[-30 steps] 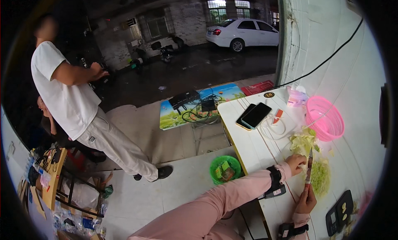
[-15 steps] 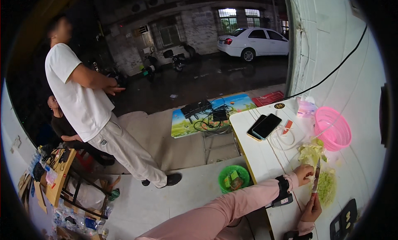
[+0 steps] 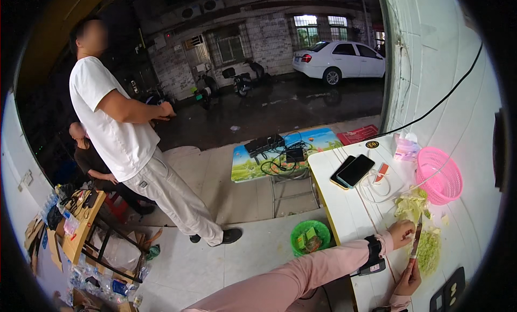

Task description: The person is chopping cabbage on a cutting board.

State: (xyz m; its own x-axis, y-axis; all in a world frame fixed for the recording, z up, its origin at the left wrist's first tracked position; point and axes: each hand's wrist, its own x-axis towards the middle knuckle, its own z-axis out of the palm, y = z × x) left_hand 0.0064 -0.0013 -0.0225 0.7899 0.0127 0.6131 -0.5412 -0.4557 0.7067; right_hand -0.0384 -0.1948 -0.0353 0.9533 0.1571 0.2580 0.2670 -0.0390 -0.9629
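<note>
My right hand (image 3: 408, 280) grips the handle of a kitchen knife (image 3: 416, 242), whose blade points away from me over the white table. My left hand (image 3: 401, 234) is closed beside the blade, with curled fingers against pale green cabbage leaves (image 3: 410, 205); the leaf part under the fingers is mostly hidden. Right of the knife lies a heap of finely shredded cabbage (image 3: 429, 252). Both of my wrists carry black straps.
A pink basket (image 3: 440, 177) stands beyond the leaves, near two phones (image 3: 355, 171) and a white cable. Below the table's left edge is a green bin (image 3: 311, 238). A black tray (image 3: 448, 293) lies near right. One person (image 3: 113, 118) stands left; another sits behind.
The whole view has shifted slightly, so the table appears farther right and lower. My hands stay at the knife and cabbage. The standing person's hands have moved a little.
</note>
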